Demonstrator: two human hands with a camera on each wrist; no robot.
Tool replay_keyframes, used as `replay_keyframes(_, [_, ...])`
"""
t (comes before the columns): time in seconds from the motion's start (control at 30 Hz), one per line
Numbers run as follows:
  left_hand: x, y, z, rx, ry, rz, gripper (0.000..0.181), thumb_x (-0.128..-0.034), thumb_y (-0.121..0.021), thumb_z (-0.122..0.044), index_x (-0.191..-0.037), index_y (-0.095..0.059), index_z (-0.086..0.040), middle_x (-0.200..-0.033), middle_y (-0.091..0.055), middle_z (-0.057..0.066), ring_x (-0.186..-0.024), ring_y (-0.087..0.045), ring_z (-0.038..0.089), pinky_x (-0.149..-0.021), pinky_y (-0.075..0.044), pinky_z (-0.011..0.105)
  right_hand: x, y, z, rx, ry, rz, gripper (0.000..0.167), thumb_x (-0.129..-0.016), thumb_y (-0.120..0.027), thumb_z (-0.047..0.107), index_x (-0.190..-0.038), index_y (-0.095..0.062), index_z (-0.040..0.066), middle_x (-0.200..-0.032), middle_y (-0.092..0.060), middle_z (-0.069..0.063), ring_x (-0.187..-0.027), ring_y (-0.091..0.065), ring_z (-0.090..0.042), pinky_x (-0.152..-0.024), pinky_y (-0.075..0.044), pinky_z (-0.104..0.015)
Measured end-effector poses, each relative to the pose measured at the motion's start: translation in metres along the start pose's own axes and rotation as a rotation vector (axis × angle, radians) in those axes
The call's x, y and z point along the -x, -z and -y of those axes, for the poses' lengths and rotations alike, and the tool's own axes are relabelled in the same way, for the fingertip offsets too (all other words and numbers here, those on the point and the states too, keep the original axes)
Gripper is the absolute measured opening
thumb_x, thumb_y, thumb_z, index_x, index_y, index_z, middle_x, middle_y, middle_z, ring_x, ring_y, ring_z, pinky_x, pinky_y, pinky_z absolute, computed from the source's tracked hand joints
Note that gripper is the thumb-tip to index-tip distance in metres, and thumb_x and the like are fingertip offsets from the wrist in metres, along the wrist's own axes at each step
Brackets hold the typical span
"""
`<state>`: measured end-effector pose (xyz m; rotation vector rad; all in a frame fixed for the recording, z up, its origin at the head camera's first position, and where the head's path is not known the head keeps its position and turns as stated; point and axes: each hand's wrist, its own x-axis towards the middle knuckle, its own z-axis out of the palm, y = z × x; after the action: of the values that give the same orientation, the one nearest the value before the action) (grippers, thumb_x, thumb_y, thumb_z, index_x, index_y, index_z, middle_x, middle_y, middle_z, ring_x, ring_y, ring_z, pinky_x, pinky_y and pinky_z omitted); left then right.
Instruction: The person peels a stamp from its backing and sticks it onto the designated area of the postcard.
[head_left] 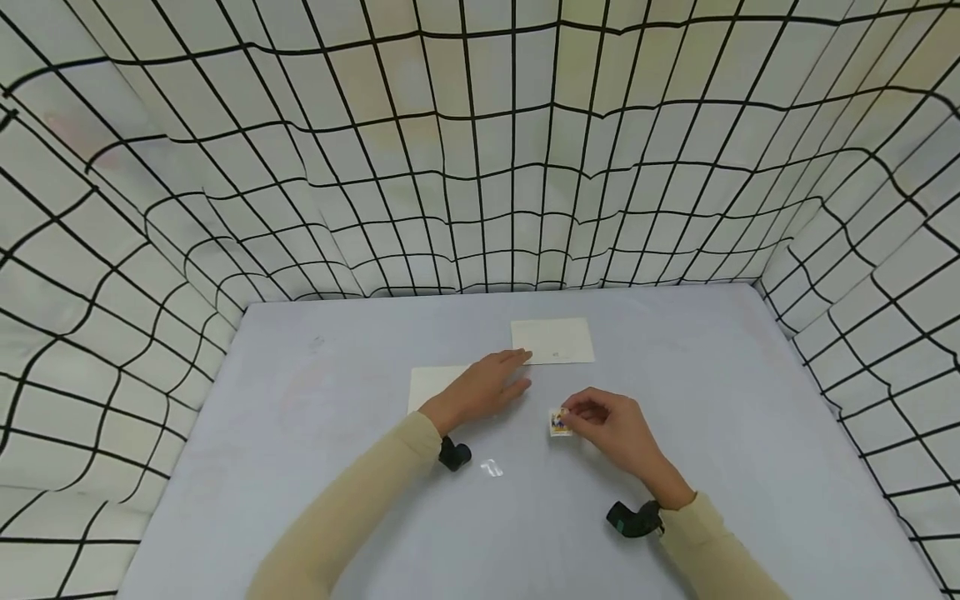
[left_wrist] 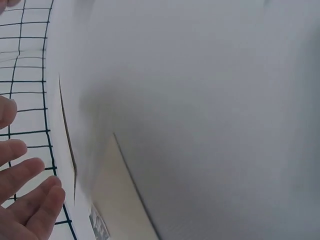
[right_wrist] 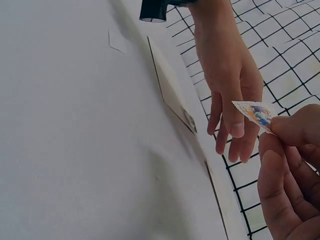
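Observation:
My right hand [head_left: 613,423] pinches a small postage stamp [head_left: 557,423] between thumb and fingertips above the table. In the right wrist view the stamp [right_wrist: 252,112] shows a toothed white border and a colourful picture. Fingers extended, my left hand [head_left: 480,388] reaches over the gap between two flat cream rectangles, perhaps envelopes or cards. The nearer rectangle [head_left: 429,385] is partly hidden under that hand and wrist. Beyond the fingertips lies the farther rectangle [head_left: 557,340], with a faint small mark near its lower edge. Whether the left hand touches either one, I cannot tell.
A small clear, shiny piece [head_left: 491,468] lies on the white table [head_left: 315,500] between the forearms. White walls with a black grid [head_left: 480,192] stand behind the table and at both sides. Each wrist carries a dark camera [head_left: 633,520].

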<state>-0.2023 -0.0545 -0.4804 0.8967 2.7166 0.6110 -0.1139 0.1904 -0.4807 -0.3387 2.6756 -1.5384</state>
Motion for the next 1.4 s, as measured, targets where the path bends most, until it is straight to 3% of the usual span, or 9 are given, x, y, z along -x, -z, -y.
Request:
replay_keyframes(0.17, [0.012, -0.004, -0.006, 0.148, -0.003, -0.034, 0.05, -0.1093, -0.05, -0.036, -0.152, -0.051, -0.01, -0.153, -0.059, 0.01, -0.144, -0.055, 0.028, -0.121, -0.044, 0.046, -0.005, 0.004, 0.001, -0.043, -0.02, -0.014, 0.011, -0.092, -0.079, 0.015, -0.102, -0.076, 0.013, -0.096, -0.077, -0.005, -0.074, -0.069, -0.004, -0.068, -0.059, -0.022])
replay_keyframes(0.37, [0.023, -0.011, -0.014, 0.337, -0.047, -0.095, 0.043, -0.1089, -0.052, -0.028, -0.143, -0.06, -0.003, -0.139, -0.069, 0.011, -0.119, -0.072, 0.023, -0.101, -0.059, 0.038, -0.01, 0.002, 0.003, -0.114, -0.076, -0.001, 0.013, -0.093, -0.078, 0.017, -0.104, -0.075, 0.01, -0.096, -0.077, -0.01, -0.073, -0.072, -0.017, -0.065, -0.059, -0.025])
replay_keyframes(0.5, [0.029, -0.017, -0.019, 0.446, -0.05, -0.115, 0.039, -0.1063, -0.057, -0.023, -0.139, -0.063, -0.002, -0.135, -0.072, 0.011, -0.114, -0.075, 0.021, -0.096, -0.061, 0.033, -0.011, 0.0, 0.002, -0.142, -0.094, 0.014, 0.014, -0.093, -0.078, 0.018, -0.104, -0.075, 0.009, -0.097, -0.077, -0.01, -0.076, -0.074, -0.024, -0.067, -0.061, -0.029])
replay_keyframes(0.8, [0.039, -0.025, -0.029, 0.695, 0.074, -0.09, 0.035, -0.104, -0.062, -0.027, -0.133, -0.069, -0.009, -0.12, -0.079, 0.006, -0.107, -0.078, 0.017, -0.088, -0.058, 0.022, -0.011, -0.001, 0.002, -0.206, -0.102, 0.033, 0.019, -0.094, -0.078, 0.018, -0.106, -0.074, 0.004, -0.099, -0.076, -0.017, -0.075, -0.074, -0.02, -0.07, -0.063, -0.037])
replay_keyframes(0.93, [0.041, -0.03, -0.03, 0.801, 0.105, -0.083, 0.035, -0.1022, -0.065, -0.028, -0.131, -0.071, -0.009, -0.116, -0.08, 0.009, -0.104, -0.079, 0.02, -0.085, -0.056, 0.018, -0.01, -0.002, 0.001, -0.214, -0.111, 0.041, 0.019, -0.093, -0.078, 0.018, -0.106, -0.074, 0.005, -0.101, -0.076, -0.015, -0.077, -0.075, -0.026, -0.07, -0.063, -0.039])
replay_keyframes(1.2, [0.042, -0.036, -0.035, 0.938, 0.182, -0.102, 0.031, -0.1002, -0.068, -0.025, -0.122, -0.074, -0.003, -0.109, -0.08, 0.016, -0.092, -0.078, 0.014, -0.084, -0.064, 0.031, -0.009, -0.008, -0.003, -0.221, -0.132, 0.079, 0.018, -0.094, -0.078, 0.02, -0.106, -0.075, 0.008, -0.099, -0.077, -0.012, -0.077, -0.075, -0.03, -0.07, -0.062, -0.037])
replay_keyframes(1.4, [0.041, -0.038, -0.038, 1.002, 0.208, -0.136, 0.026, -0.0993, -0.069, -0.016, -0.118, -0.074, 0.002, -0.11, -0.079, 0.022, -0.088, -0.079, 0.02, -0.081, -0.065, 0.034, -0.007, -0.009, -0.001, -0.228, -0.124, 0.088, 0.018, -0.094, -0.077, 0.021, -0.106, -0.076, 0.008, -0.095, -0.079, -0.012, -0.076, -0.076, -0.019, -0.073, -0.063, -0.038])
